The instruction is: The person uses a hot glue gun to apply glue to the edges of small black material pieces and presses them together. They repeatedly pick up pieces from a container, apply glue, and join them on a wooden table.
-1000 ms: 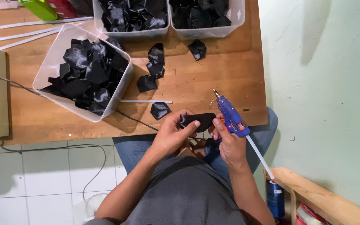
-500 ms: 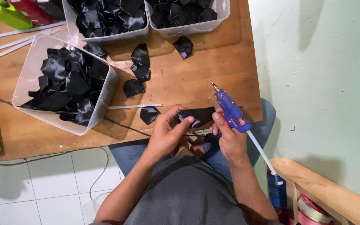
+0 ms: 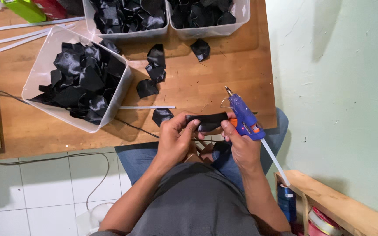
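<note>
Left hand: the left hand (image 3: 176,137) pinches one end of a black strip (image 3: 207,121), fingers curled round it, at the table's near edge.
Right hand: the right hand (image 3: 240,142) is clenched on a blue glue gun (image 3: 244,114) and also touches the strip's other end; the nozzle points away, over the wood.
Strip: held level between both hands, just above the table (image 3: 206,83) edge.
Doing it well: I judge the fold should be kept taut and the fingertips clear of the hot tip.
Near pieces: loose black pieces (image 3: 154,72) lie beside a white stick (image 3: 147,107).
Farther: a tilted tub (image 3: 44,65) full of black pieces; two more tubs (image 3: 127,34) at the far edge.
</note>
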